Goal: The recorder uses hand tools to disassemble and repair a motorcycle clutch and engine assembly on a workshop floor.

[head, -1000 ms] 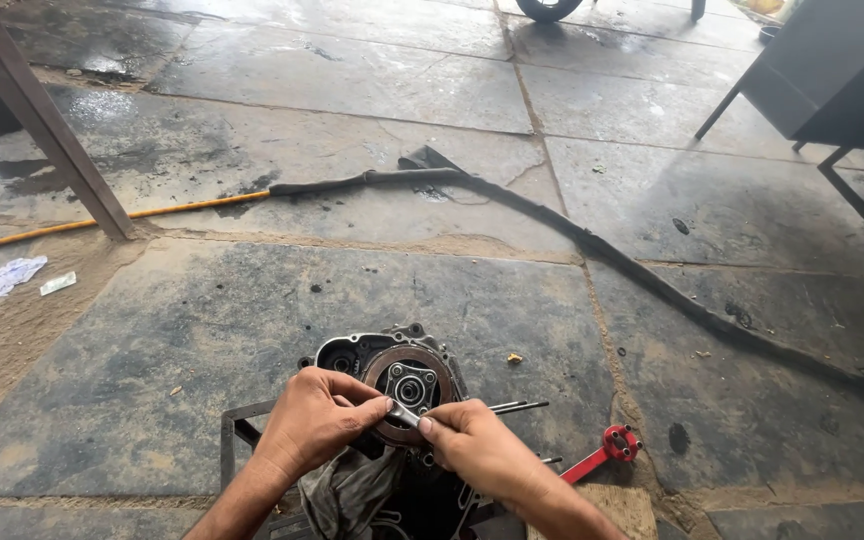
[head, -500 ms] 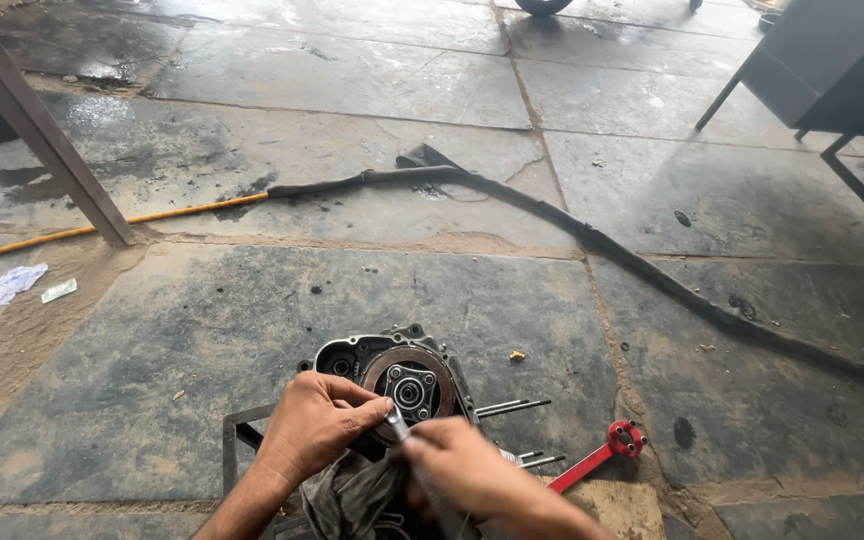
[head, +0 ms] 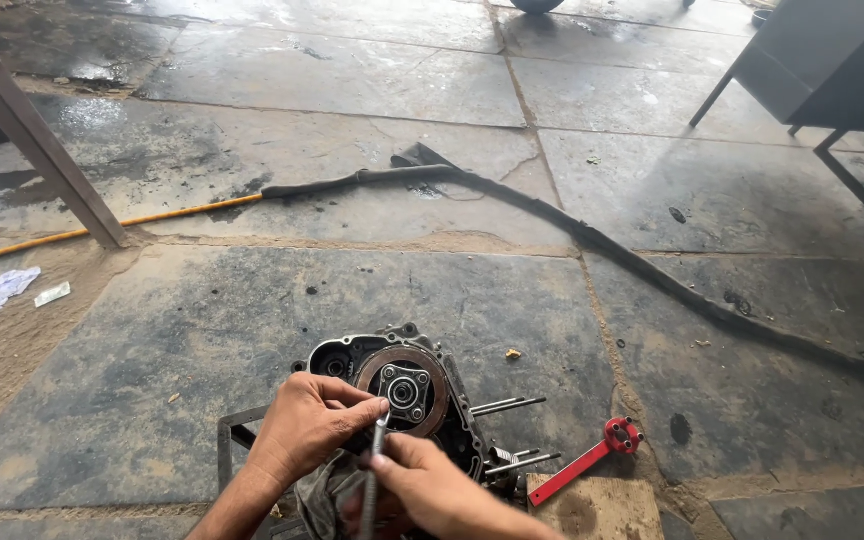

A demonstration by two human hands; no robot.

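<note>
While bracing engine case [head: 402,395] on floor frame, pinching thin metal rod [head: 372,470] with left hand [head: 307,425] fingertips, right hand [head: 432,490] curling shut lower down, tip meeting clutch plate [head: 402,388].

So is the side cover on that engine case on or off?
Off: the engine case lies open, with its round clutch plate and centre bolts exposed.

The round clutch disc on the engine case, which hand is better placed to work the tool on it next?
Probably the right hand: its grip is already on the thin metal tool, whose tip points at the clutch disc. The left hand merely steadies that tip with its fingertips.
</note>
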